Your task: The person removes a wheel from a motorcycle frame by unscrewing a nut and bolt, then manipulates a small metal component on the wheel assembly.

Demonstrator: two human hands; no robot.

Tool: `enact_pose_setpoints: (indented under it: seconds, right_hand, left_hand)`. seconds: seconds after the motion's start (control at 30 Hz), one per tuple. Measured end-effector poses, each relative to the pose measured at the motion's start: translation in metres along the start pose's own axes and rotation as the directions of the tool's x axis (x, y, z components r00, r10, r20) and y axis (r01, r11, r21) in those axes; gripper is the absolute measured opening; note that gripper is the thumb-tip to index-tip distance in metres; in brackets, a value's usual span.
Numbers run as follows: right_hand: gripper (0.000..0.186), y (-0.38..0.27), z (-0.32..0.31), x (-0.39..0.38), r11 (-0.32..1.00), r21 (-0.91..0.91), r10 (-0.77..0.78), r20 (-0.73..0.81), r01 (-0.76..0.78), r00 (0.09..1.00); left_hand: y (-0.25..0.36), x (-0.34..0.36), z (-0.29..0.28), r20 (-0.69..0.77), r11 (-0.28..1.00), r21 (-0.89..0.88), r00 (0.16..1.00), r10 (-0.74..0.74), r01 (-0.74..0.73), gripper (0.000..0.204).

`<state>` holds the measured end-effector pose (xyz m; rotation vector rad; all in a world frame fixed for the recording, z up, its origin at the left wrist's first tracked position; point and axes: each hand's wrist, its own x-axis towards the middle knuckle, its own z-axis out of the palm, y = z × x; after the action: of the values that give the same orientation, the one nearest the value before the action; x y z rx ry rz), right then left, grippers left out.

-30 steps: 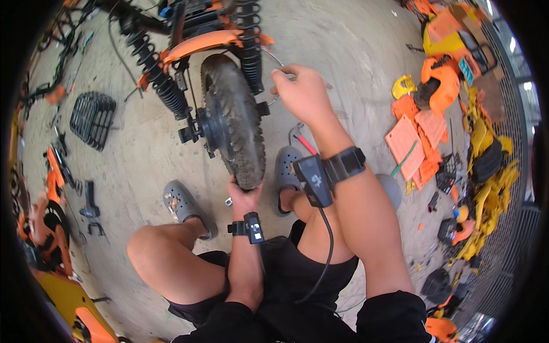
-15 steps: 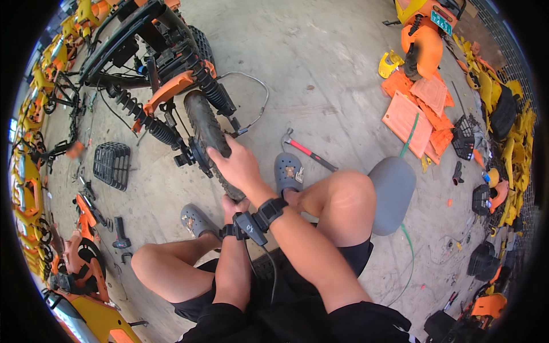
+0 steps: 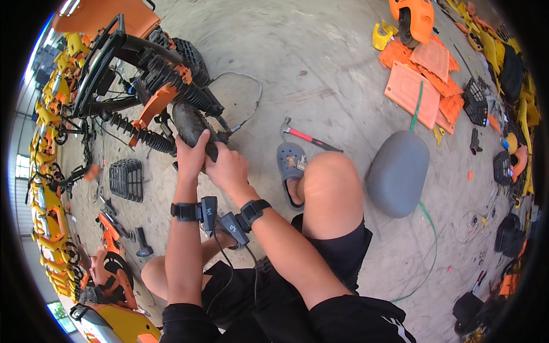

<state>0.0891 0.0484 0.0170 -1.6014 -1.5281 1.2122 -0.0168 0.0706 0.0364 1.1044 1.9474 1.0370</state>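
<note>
A black knobbly tyre [image 3: 187,119] sits between the two coil shock absorbers of a scooter-like vehicle's front end, under an orange fork bracket [image 3: 153,107]. My left hand [image 3: 191,155] is wrapped around the near left part of the tyre, thumb toward its top. Just right of it, my right hand [image 3: 229,170] grips the tyre's near right side, fingers curled. The two hands are close together and hide the tyre's lower end. A black spring shock absorber [image 3: 140,135] stands left of the wheel, and a grey cable [image 3: 258,94] loops out on the right.
A hammer [image 3: 309,138] with a red and black handle lies beyond my right foot. A grey rounded seat [image 3: 398,174] rests right of my knee. Orange panels [image 3: 413,94] are piled farther back. On the left are a black basket [image 3: 126,179] and a power drill [image 3: 143,242].
My left hand has moved up from the tyre's low end to its left side. The right hand remains on the tyre. The view has shifted, and my left leg sits lower in it.
</note>
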Motion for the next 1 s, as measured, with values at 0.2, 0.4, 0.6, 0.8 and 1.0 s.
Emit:
enact_pose_setpoints:
  seconds: [0.2,0.4,0.6,0.8,1.0]
  right_hand:
    - [0.039,0.006,0.004,-0.002,0.999,0.034,-0.010,-0.026,0.011,1.000]
    - [0.042,0.008,0.004,-0.010,0.998,0.070,0.006,-0.038,-0.003,0.999]
    - [0.045,0.012,0.010,-0.019,0.994,0.102,-0.018,-0.081,0.026,0.997]
    - [0.047,0.018,0.017,-0.024,0.996,0.086,-0.028,-0.094,0.036,0.995]
    - [0.041,0.037,0.023,-0.024,0.934,0.352,0.121,-0.148,-0.062,0.982]
  left_hand:
    - [-0.025,0.008,0.005,-0.042,0.987,0.088,0.990,0.136,-0.132,0.080]
    - [-0.024,0.003,0.005,-0.007,0.988,0.096,0.993,0.122,-0.121,0.086]
    - [-0.024,-0.010,0.004,-0.013,0.989,0.079,0.991,0.130,-0.129,0.085]
    - [-0.022,-0.023,0.006,-0.016,0.988,0.003,0.988,0.155,-0.155,0.080]
    - [-0.023,-0.030,0.010,-0.113,0.991,-0.061,0.987,0.113,-0.120,0.078]
